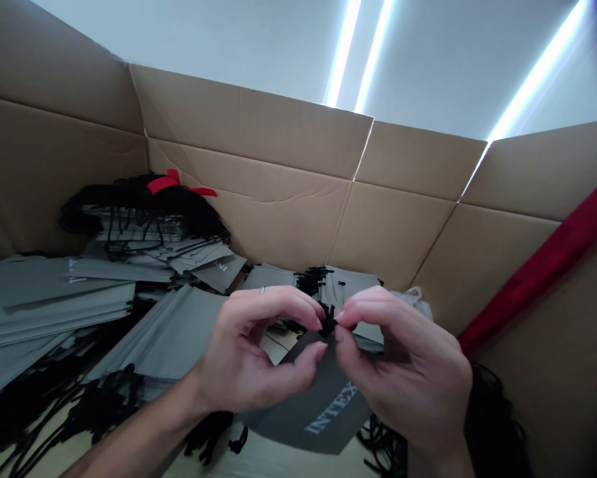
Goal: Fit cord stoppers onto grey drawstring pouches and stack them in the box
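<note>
My left hand (248,352) and my right hand (402,378) meet at the centre, their fingertips pinching a small black cord end (328,320). Below the fingers hangs a dark grey drawstring bag (328,415) printed with white "INTEX" lettering, its top edge held between both hands. The fingers hide most of the cord end, so its exact form cannot be seen. A ring sits on a finger of my left hand. Stacks of similar grey bags (163,332) with black cords lie just beyond and under my hands.
A large cardboard box wall (278,179) surrounds the pile on the far and right sides, with its flaps standing up. A bundle of black cords tied with red ribbon (169,182) sits at the back left. A dark red strap (542,272) crosses the right side.
</note>
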Tool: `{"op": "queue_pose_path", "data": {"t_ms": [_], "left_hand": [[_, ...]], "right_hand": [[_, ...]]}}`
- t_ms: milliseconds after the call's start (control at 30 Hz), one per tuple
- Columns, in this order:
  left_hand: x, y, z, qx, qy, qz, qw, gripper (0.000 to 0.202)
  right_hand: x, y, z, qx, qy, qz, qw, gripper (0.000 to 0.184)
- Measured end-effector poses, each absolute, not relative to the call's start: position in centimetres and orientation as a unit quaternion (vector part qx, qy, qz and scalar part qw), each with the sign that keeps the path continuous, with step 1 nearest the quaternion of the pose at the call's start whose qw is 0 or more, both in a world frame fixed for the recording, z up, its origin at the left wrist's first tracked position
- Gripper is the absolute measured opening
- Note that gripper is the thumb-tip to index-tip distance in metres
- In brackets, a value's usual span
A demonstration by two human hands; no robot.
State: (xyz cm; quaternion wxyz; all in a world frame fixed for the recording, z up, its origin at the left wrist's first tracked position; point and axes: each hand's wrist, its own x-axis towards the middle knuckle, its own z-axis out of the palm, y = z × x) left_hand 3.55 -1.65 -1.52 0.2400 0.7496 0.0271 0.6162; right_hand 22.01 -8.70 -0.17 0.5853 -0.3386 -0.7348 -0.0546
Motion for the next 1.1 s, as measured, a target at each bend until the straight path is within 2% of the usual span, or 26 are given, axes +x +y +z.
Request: {"op": "queue_pose_path", "data": {"t_ms": [167,300,567,733,833,867,967,1100], "left_hand": [[3.6,-1.8,-2.3,0.753,0.063,0.654,0.035,0.020],[3.6,-2.1,-2.5,0.753,0.085,0.652,-0.023,0.022],[3.7,-2.3,-1.9,0.743,0.083,0.652,0.127,0.020],[3.5,-2.2,-1.6,0.746,0.095,0.595,0.286,0.029],[3.0,-2.0,-1.2,0.790,0.106,0.490,0.353,0.011],[2.8,-1.9,-1.0,0.806,0.108,0.461,0.354,0.011],[2.4,-1.8,-0.7,0.836,0.121,0.439,0.307,0.027],[2.5,-2.0,-0.9,0.847,0.124,0.468,0.218,0.024]], "right_hand": [[21.9,-8.8,0.2,-0.355,-0.744,-0.113,0.555,0.020],[21.6,-8.8,0.4,-0.350,-0.745,-0.141,0.550,0.019],[21.8,-8.8,-0.1,-0.352,-0.736,-0.103,0.570,0.021],[22.1,-8.6,-0.4,-0.355,-0.727,-0.108,0.578,0.027],[22.4,-8.5,-0.5,-0.356,-0.721,-0.118,0.583,0.029],[22.6,-8.6,-0.5,-0.357,-0.720,-0.114,0.584,0.029],[23.3,-9.0,-0.4,-0.374,-0.720,-0.060,0.582,0.029],[24.5,-9.7,0.1,-0.382,-0.755,0.047,0.531,0.060]]}}
